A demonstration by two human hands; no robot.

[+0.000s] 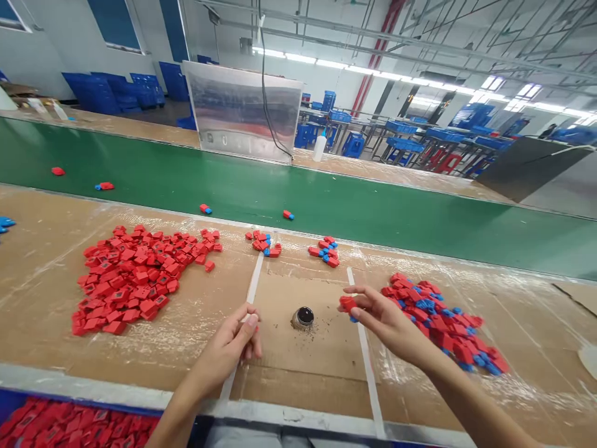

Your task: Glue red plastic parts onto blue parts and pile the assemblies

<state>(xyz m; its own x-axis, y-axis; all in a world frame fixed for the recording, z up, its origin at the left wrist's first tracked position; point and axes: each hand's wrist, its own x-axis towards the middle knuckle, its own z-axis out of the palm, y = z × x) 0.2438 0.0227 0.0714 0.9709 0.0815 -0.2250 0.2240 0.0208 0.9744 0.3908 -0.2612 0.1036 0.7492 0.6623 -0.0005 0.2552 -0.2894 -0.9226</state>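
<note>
Seen from the head camera, this is a large factory hall with strip lights (326, 62) overhead. A green conveyor belt (261, 186) crosses the frame behind a table covered in brown cardboard (298, 379) and clear plastic. Blue crates (112, 93) are stacked at upper left, and blue stools (352, 144) stand at upper right. A metal sheet (242, 112) stands upright at top centre, just beside a white bottle (319, 148).

The right hand (387, 320) is pinched on a red piece with a blue end (347, 305), just left of a heap of red-and-blue pieces (438, 323). At lower centre, the left hand (228, 345) has its fingertips together beside a white tape strip (254, 286); whether they hold anything is too hidden to tell. Between the hands sits a round black-topped cup (304, 317) among dark specks. A large heap of red pieces (135, 280) lies at left, and a blue-edged bin of red pieces (69, 426) sits at lower left.
</note>
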